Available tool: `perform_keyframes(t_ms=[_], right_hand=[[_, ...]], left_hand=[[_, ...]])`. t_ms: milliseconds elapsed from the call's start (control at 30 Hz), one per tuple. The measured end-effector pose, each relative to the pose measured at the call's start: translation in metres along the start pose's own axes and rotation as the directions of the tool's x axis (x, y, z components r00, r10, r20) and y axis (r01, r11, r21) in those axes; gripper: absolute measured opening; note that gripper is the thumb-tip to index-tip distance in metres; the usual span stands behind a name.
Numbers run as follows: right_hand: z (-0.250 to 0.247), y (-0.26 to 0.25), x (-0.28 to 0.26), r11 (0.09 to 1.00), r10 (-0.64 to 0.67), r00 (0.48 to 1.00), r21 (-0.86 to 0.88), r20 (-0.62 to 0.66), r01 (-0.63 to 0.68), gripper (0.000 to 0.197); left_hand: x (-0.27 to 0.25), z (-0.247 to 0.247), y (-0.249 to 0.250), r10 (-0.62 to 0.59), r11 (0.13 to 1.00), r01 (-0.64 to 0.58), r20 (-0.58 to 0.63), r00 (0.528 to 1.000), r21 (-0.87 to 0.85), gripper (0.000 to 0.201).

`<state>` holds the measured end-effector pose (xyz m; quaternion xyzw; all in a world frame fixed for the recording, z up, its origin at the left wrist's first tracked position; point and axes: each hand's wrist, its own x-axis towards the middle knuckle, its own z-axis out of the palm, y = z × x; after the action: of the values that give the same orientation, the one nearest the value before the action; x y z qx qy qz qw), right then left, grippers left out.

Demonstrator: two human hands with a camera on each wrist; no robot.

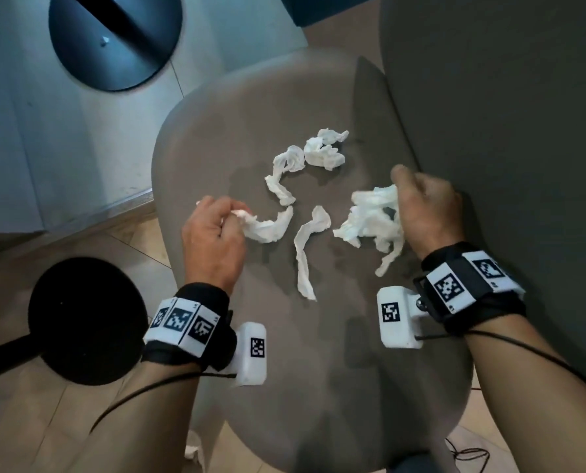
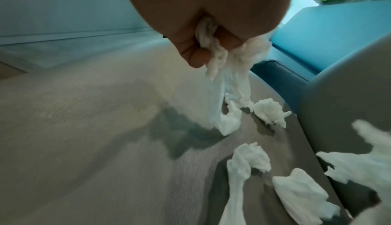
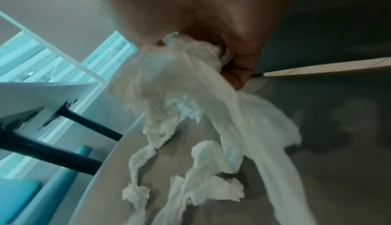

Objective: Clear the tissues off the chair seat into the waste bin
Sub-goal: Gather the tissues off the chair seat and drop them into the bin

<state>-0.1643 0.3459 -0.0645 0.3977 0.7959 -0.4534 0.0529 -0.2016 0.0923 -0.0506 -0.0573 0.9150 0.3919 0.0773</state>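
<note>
Several crumpled white tissues lie on the grey chair seat. My left hand pinches one twisted tissue at the seat's left side; the left wrist view shows that tissue hanging from curled fingers. My right hand grips a larger bunch of tissue near the backrest, and it trails down over the seat. A long twisted tissue lies between my hands. Two more tissues sit farther back. A black round bin stands on the floor left of the chair.
The chair's dark grey backrest rises at the right. A dark round table base sits on the pale floor at the upper left. A white scrap lies on the wooden floor below the seat's front edge. Cables trail from both wrist bands.
</note>
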Motion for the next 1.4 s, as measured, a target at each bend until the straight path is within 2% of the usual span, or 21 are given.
perform_keyframes(t_ms=[67, 133, 167, 300, 367, 433, 500, 567, 667, 733, 800, 867, 967, 1033, 1100, 1167, 1233, 1400], right_hand=[[-0.001, -0.007, 0.001, 0.999, -0.026, 0.999, -0.042, 0.022, 0.027, 0.036], [0.001, -0.017, 0.005, 0.99, -0.053, 0.997, -0.13, 0.051, 0.059, 0.009], [0.005, -0.023, 0.009, 0.982, -0.079, 0.995, -0.167, 0.059, 0.087, 0.005], [0.037, -0.038, 0.024, 0.953, -0.277, 0.951, -0.09, 0.138, 0.29, 0.033], [0.053, -0.042, 0.029, 0.937, -0.303, 0.922, -0.101, 0.243, 0.334, 0.035], [0.062, -0.039, 0.035, 0.914, -0.273, 0.909, -0.21, 0.316, 0.348, 0.035], [0.065, -0.033, 0.041, 0.893, -0.264, 0.92, -0.287, 0.289, 0.346, 0.027], [0.059, -0.032, 0.044, 0.913, -0.257, 0.946, -0.27, 0.198, 0.305, 0.023], [0.036, -0.033, 0.039, 0.933, -0.247, 0.967, -0.253, 0.068, 0.256, 0.021], [0.016, -0.032, 0.03, 0.939, -0.262, 0.965, -0.23, 0.009, 0.257, 0.013], [-0.002, -0.032, 0.017, 0.962, -0.242, 0.97, -0.141, -0.03, 0.236, 0.006], [-0.016, -0.032, 0.002, 0.97, -0.238, 0.971, -0.052, -0.023, 0.237, 0.013], [-0.027, -0.025, -0.019, 0.978, -0.206, 0.975, -0.021, 0.083, 0.208, 0.018], [-0.02, -0.013, -0.028, 0.982, -0.16, 0.973, -0.068, 0.166, 0.173, 0.016], [-0.008, 0.002, -0.031, 0.97, -0.114, 0.972, -0.19, 0.206, 0.154, 0.023], [0.006, 0.021, -0.029, 0.961, -0.074, 0.966, -0.243, 0.247, 0.136, 0.04], [0.018, 0.039, -0.025, 0.959, -0.073, 0.962, -0.248, 0.263, 0.14, 0.048], [0.027, 0.05, -0.023, 0.937, -0.063, 0.981, -0.329, 0.184, 0.122, 0.029]], left_hand=[[0.009, 0.0, 0.011, -0.009, 0.998, 0.009, -0.002, 1.0, 0.064, 0.02], [0.02, 0.006, 0.023, 0.002, 0.992, -0.005, 0.021, 1.0, 0.125, 0.029], [0.026, 0.012, 0.028, 0.007, 0.988, -0.012, 0.035, 0.999, 0.154, 0.035], [0.049, 0.047, 0.031, 0.032, 0.952, -0.076, 0.151, 0.988, 0.297, 0.029], [0.055, 0.06, 0.026, 0.036, 0.946, -0.098, 0.2, 0.979, 0.31, 0.036], [0.058, 0.068, 0.024, 0.026, 0.942, -0.095, 0.214, 0.977, 0.321, 0.035], [0.06, 0.07, 0.023, 0.022, 0.928, -0.099, 0.212, 0.977, 0.36, 0.029], [0.062, 0.064, 0.022, 0.016, 0.94, -0.072, 0.167, 0.986, 0.334, 0.024], [0.062, 0.045, 0.019, -0.051, 0.975, 0.039, 0.048, 0.998, 0.217, 0.017], [0.059, 0.031, 0.015, -0.12, 0.988, 0.121, -0.017, 0.993, 0.098, 0.007], [0.051, 0.017, 0.013, -0.146, 0.989, 0.146, -0.043, 0.988, -0.009, 0.014], [0.04, 0.006, 0.016, -0.132, 0.99, 0.129, -0.06, 0.989, -0.053, 0.02], [0.012, 0.006, 0.022, -0.124, 0.992, 0.124, 0.004, 0.992, -0.012, 0.022], [-0.009, 0.016, 0.025, -0.119, 0.992, 0.115, 0.081, 0.99, 0.054, 0.015], [-0.024, 0.031, 0.023, -0.178, 0.98, 0.162, 0.144, 0.973, 0.118, 0.011], [-0.034, 0.046, 0.017, -0.25, 0.958, 0.214, 0.195, 0.948, 0.188, 0.021], [-0.041, 0.059, 0.012, -0.274, 0.946, 0.22, 0.228, 0.934, 0.236, 0.03], [-0.048, 0.073, 0.005, -0.215, 0.947, 0.151, 0.21, 0.954, 0.284, 0.017]])
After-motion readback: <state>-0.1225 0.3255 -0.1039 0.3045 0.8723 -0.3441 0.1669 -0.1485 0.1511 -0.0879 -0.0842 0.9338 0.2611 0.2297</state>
